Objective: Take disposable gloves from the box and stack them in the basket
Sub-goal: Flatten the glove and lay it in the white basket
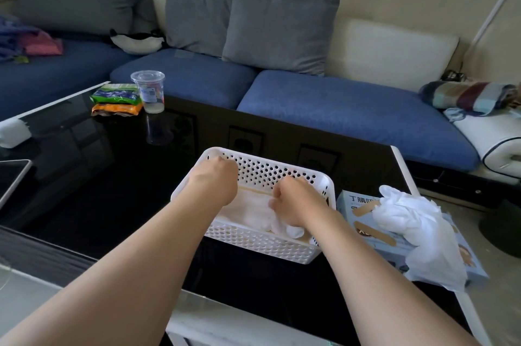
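Head view: both hands down inside the white basket [253, 241]. Left hand [215, 179] at the far-left corner, fingers curled under, grip hidden behind the knuckles, so no telling about anything held there. Right hand [296, 202] just beside it, fingers curled, pinching into the stacked gloves [251, 213] directly beneath. Looks like the flattening step, top glove laid but rumpled. Best done by drawing the hands apart, smoothing from the cuff end outward, pressing out trapped air, keeping edges square with the layer below. Easy on the pull: thin, slippery stuff, quick to bunch or drag the whole stack along. Loose gloves [406, 218] spilling from the box [353, 204] just right of the right hand, beside the basket.
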Demonstrator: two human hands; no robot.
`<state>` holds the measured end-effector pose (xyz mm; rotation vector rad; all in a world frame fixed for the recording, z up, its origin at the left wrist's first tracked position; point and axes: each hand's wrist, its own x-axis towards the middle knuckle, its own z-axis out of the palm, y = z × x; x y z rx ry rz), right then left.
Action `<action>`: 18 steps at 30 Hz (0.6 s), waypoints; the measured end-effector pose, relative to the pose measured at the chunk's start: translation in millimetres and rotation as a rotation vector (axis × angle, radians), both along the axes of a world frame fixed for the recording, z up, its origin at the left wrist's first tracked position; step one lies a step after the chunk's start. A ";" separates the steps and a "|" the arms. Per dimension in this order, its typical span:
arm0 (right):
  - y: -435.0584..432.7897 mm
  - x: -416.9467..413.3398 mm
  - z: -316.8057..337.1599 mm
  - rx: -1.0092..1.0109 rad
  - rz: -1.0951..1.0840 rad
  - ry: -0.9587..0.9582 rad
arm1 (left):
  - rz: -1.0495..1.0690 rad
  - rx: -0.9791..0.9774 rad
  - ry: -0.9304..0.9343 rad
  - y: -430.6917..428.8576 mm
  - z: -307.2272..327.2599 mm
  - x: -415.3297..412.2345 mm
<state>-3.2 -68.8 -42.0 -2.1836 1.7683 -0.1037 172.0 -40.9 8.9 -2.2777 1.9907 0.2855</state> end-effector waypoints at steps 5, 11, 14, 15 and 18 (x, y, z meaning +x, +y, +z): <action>-5.4 1.6 -1.9 -0.006 0.032 0.057 | -0.202 0.096 -0.094 -14.7 -12.7 -0.9; -12.8 -0.8 5.0 -0.099 -0.048 0.060 | -0.162 0.294 -0.020 -14.3 -15.1 -0.4; -10.6 -1.2 6.0 -0.172 -0.045 0.157 | -0.164 0.290 -0.008 -12.5 -14.1 0.6; -9.5 -1.1 7.2 -0.191 -0.035 0.178 | -0.165 0.295 -0.009 -12.3 -14.1 0.6; -6.4 -3.1 19.3 -0.229 -0.013 0.151 | -0.166 0.308 -0.021 -11.1 -13.6 1.1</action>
